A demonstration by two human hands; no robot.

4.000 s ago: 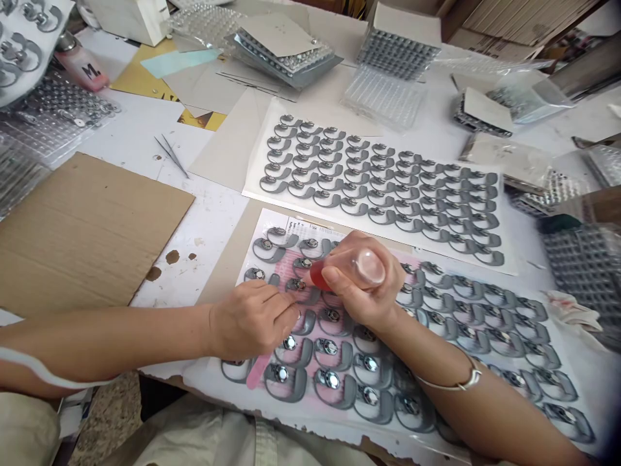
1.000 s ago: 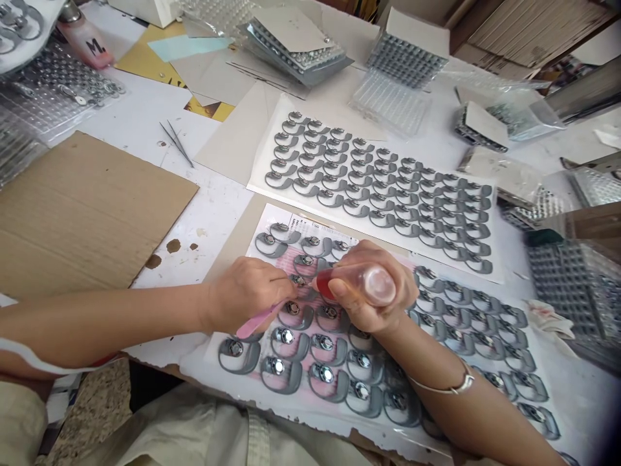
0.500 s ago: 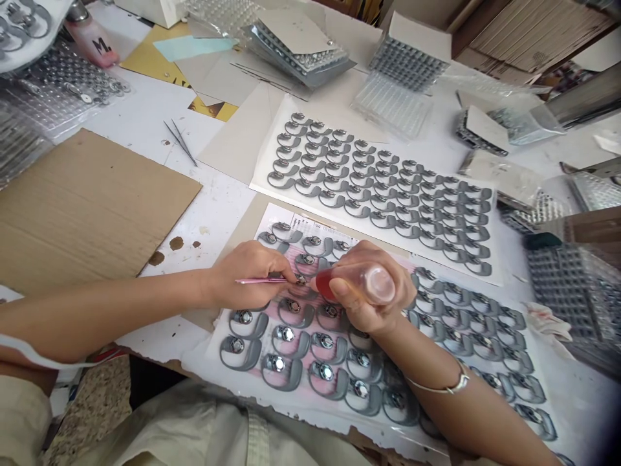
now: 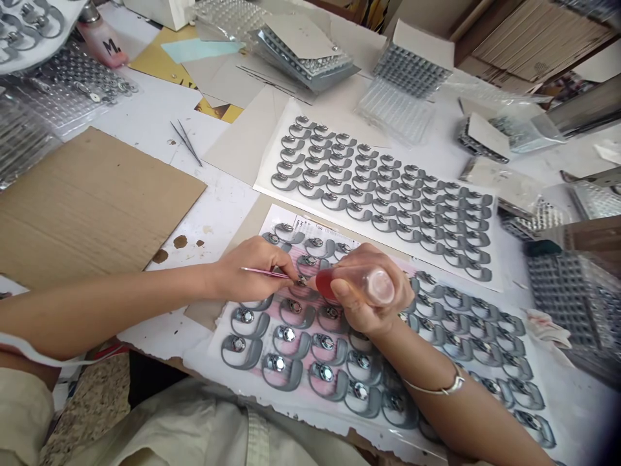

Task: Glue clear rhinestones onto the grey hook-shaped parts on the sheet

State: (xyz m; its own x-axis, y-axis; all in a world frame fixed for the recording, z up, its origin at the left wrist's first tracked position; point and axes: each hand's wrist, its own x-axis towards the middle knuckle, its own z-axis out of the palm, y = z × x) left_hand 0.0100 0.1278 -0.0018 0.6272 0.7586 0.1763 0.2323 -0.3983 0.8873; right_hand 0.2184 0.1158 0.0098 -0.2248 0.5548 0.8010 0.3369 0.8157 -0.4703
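Grey curved pieces (image 4: 295,378) cover the near sheet (image 4: 273,215) at lower centre. Mid-frame, the right hand (image 4: 371,316) clasps a reddish translucent bottle (image 4: 356,285), while the left hand (image 4: 248,268) pinches a thin pink stick (image 4: 264,271) near the bottle's tip. Beyond, a second sheet (image 4: 268,176) of similar pieces (image 4: 358,210) lies right of centre; tweezers (image 4: 188,145) rest toward the upper left.

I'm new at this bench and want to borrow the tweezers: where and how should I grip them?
Probably pinch the tweezers across both legs just ahead of the joined end, coming from above on the near side. They lie on the table with the joined end nearer the viewer and the spread tips pointing away.
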